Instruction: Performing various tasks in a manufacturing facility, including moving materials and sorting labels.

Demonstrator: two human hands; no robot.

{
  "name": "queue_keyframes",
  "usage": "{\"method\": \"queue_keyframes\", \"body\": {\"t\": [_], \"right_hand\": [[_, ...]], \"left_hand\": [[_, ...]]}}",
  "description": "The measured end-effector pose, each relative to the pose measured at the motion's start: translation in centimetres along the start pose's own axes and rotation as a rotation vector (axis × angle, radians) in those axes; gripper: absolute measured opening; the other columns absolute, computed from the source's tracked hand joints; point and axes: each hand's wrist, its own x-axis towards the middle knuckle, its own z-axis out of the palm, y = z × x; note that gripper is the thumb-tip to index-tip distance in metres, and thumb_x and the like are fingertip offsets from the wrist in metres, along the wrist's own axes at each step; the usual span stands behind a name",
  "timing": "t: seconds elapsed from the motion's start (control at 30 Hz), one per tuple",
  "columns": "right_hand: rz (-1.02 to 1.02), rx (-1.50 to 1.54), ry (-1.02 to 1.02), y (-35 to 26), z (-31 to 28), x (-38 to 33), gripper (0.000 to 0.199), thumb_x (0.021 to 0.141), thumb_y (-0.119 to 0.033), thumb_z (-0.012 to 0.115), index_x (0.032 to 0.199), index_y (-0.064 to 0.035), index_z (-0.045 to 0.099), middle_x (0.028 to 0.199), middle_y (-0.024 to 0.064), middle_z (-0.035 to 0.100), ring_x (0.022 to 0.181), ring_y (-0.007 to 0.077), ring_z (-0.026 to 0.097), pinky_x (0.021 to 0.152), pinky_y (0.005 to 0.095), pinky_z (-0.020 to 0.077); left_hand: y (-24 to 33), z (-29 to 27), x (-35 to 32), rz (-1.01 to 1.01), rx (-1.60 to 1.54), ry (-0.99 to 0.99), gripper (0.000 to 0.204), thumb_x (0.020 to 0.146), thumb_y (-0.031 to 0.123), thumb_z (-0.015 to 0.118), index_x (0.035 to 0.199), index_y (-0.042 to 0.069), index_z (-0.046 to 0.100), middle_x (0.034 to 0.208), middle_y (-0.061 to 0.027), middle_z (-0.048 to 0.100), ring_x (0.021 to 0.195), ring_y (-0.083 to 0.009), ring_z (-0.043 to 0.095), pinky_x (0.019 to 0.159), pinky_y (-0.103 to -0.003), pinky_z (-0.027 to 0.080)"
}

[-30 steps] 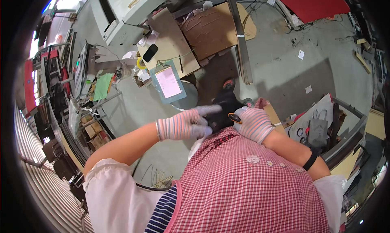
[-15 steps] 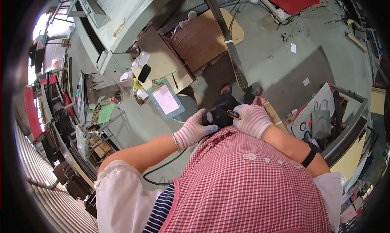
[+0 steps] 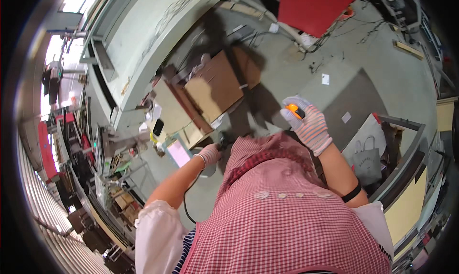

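My right hand, in a striped knit glove, is raised to the right of my apron. Its fingers are closed on a small orange-and-black hand tool, and the kind of tool is not clear. To the left, my gloved left hand is low beside the clipboard with its pink-white sheet. The left fingers are curled and turned away, near a dark shape that I cannot make out. A black phone lies on the pale board-topped surface beyond the clipboard.
Brown cardboard lies ahead, with a long dark bar across it. A red sheet is at the far right. A metal-framed cart with a grey tote bag stands at my right. Curved grey machinery fills the far left.
My hands have parted from the dark clothing on my leg. The left has moved left and down toward the clipboard; the right has risen outward with the orange-and-black tool. My view has shifted.
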Motion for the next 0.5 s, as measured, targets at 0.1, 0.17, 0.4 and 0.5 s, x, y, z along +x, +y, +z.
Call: {"method": "queue_keyframes", "body": {"t": [0.1,0.17,0.4,0.5], "right_hand": [[0.087,-0.414,-0.022,4.6,-9.0,2.2,0.037,0.083,-0.035,0.068,0.107,-0.0078,0.065,0.101,0.0153,0.063,0.092,0.0345,0.060,0.083,0.0377,0.0485],[0.262,-0.559,-0.069,8.6,-13.8,2.6,0.037,0.083,-0.036,0.067,0.109,-0.0094,0.065,0.103,0.0163,0.062,0.092,0.0350,0.060,0.083,0.0379,0.0487],[-0.052,-0.215,0.056,13.9,-22.0,0.9,0.034,0.082,-0.025,0.068,0.113,-0.0104,0.063,0.114,0.0160,0.057,0.099,0.0337,0.060,0.087,0.0364,0.0491],[-0.219,-0.231,0.040,11.1,-22.1,2.7,0.042,0.072,-0.016,0.072,0.112,-0.0119,0.063,0.120,0.0166,0.054,0.109,0.0366,0.055,0.093,0.0378,0.0468]], "left_hand": [[8.5,-0.2,2.6,0.032,0.457,-0.073,0.037,0.086,0.031,0.049,0.102,0.002,0.068,0.108,-0.0218,0.065,0.101,-0.0337,0.063,0.087,-0.041,0.050],[14.6,-1.2,4.4,0.033,0.670,-0.182,0.036,0.086,0.030,0.051,0.102,0.003,0.068,0.107,-0.0220,0.065,0.102,-0.0341,0.063,0.089,-0.040,0.049],[40.1,-6.0,4.2,0.542,-0.044,0.239,0.048,0.088,0.033,0.062,0.124,0.002,0.055,0.117,-0.0149,0.062,0.109,-0.0265,0.059,0.094,-0.037,0.047],[52.7,-7.1,0.6,0.580,-1.091,-0.349,0.049,0.093,0.044,0.055,0.121,0.004,0.054,0.108,-0.0119,0.062,0.104,-0.0220,0.058,0.093,-0.037,0.047]]}}
